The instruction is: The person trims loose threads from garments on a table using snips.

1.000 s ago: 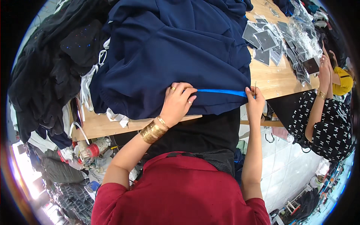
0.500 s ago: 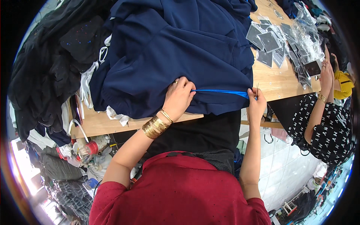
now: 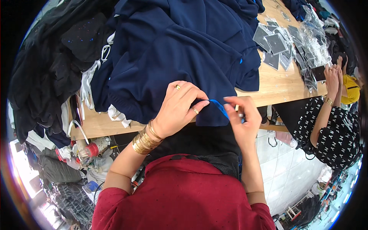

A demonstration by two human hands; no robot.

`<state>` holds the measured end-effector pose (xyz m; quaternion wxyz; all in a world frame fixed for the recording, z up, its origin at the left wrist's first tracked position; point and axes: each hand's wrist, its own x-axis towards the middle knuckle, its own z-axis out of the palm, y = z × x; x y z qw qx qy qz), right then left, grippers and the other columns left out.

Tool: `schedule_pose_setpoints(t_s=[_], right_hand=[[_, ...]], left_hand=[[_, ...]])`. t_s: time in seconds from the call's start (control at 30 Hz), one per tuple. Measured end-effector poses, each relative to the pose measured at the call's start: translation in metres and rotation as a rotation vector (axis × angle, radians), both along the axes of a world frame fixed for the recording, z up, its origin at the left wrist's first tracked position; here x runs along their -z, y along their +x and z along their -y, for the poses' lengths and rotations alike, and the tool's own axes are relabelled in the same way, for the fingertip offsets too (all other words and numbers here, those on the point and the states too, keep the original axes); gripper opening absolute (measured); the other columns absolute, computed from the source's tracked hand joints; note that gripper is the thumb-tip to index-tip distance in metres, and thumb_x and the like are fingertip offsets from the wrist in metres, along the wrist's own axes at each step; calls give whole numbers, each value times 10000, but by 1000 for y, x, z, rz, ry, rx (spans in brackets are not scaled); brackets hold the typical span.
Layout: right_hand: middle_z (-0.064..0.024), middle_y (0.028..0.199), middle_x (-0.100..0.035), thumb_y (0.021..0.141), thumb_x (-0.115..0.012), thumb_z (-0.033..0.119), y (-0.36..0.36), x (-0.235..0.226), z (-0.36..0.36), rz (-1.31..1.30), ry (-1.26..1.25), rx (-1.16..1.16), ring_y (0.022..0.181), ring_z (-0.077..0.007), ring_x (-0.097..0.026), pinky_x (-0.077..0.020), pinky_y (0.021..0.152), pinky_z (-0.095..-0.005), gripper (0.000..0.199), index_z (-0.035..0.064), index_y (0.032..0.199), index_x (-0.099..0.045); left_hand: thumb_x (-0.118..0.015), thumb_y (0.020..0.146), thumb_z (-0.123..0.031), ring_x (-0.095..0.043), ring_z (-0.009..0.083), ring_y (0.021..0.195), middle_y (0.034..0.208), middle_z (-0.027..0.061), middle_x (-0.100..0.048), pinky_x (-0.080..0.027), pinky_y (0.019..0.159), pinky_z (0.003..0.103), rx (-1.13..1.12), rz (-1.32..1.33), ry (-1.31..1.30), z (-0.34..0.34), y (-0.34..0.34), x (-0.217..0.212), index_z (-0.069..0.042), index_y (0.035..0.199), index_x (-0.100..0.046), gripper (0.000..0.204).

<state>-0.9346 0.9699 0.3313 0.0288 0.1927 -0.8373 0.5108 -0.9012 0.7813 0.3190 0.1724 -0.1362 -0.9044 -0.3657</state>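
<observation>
My left hand [image 3: 182, 101] pinches the bright blue strip [image 3: 219, 107] on the edge of a navy garment [image 3: 184, 50], between thumb and forefinger. The strip runs from that pinch across to my right hand [image 3: 243, 119], whose bent fingers are a little smeared by motion. A small, slim tool [image 3: 237, 109], probably thread snips, sits within the fingers of my right hand; most of it is hidden. Whether those fingers also grip the strip is unclear. The navy cloth lies in folds over the wooden table [image 3: 264, 92].
Dark garments [image 3: 46, 69] are heaped on the left, with white straps [image 3: 88, 84] beside them. Clear plastic sleeves with dark squares [image 3: 276, 44] lie at the right. Another person's hands [image 3: 332, 78] hold one of these there. A red-and-clear container [image 3: 94, 149] stands below the table's left end.
My right hand has come leftward and nearer my left hand, and the stretched blue strip has gone slack and curved. The garment's right side has been pulled in, baring more tabletop.
</observation>
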Motion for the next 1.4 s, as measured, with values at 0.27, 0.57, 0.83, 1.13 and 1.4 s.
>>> schedule_pose_setpoints(t_s=[0.27,0.57,0.83,1.13,1.4], right_hand=[[-20,737,-548,728,-682,-1,4,-3,18,-58,-23,-89,524,-90,-452,-352,464,-223,143,69,848,-646],[-53,813,-535,710,-568,-96,3,-7,17,-30,74,-157,621,-181,-538,-434,518,-262,208,40,866,-551],[-49,754,-500,762,-615,-32,3,-9,15,12,0,-135,610,-122,-487,-400,542,-228,123,42,841,-556],[-35,723,-525,860,-494,25,-8,6,-23,230,-237,28,686,-98,-500,-419,654,-242,47,28,814,-503],[-35,814,-622,813,-605,75,-43,38,-54,188,20,288,786,-101,-562,-424,746,-234,191,29,997,-626]], left_hand=[[-679,746,-132,-527,212,787,771,33,-558,-360,833,341,28,37,11,0,4,-8,-76,817,-583,132],[-678,744,-130,-524,207,773,754,28,-541,-360,838,341,64,57,-11,0,4,-13,-72,817,-581,135],[-680,743,-127,-524,208,765,751,30,-541,-360,835,339,70,64,19,2,6,-12,-71,818,-580,137],[-673,744,-112,-523,207,755,758,29,-544,-364,808,325,126,153,-8,17,15,-12,-69,802,-577,120],[-654,760,-101,-483,202,717,738,34,-509,-350,767,311,105,250,-109,26,32,2,-63,789,-569,98]])
